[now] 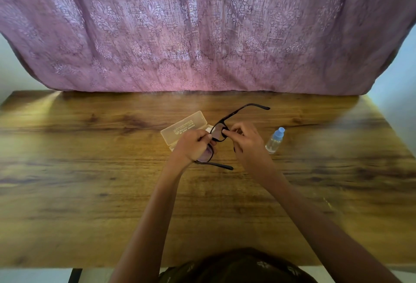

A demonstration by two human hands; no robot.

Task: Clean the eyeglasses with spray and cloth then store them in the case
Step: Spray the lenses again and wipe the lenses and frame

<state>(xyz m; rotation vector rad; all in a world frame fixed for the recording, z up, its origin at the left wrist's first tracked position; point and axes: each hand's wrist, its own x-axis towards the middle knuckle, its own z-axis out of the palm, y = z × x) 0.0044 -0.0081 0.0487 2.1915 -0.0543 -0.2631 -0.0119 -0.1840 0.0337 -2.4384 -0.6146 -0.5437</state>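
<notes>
Your two hands hold a pair of black-framed eyeglasses above the middle of a wooden table, both temple arms unfolded and pointing right. Your left hand curls round the near lens end of the frame. Your right hand pinches the rim of the far lens between thumb and forefinger.

Just behind your left hand lies a translucent beige plastic glasses case. Its top carries several lines of dark print, upside down to you and too small to read, and its contents cannot be made out. To the right, near your right hand but apart from it, a small clear spray bottle with a light blue cap rests tilted on the wood; it bears no readable label. A pink patterned curtain hangs along the table's far edge.
</notes>
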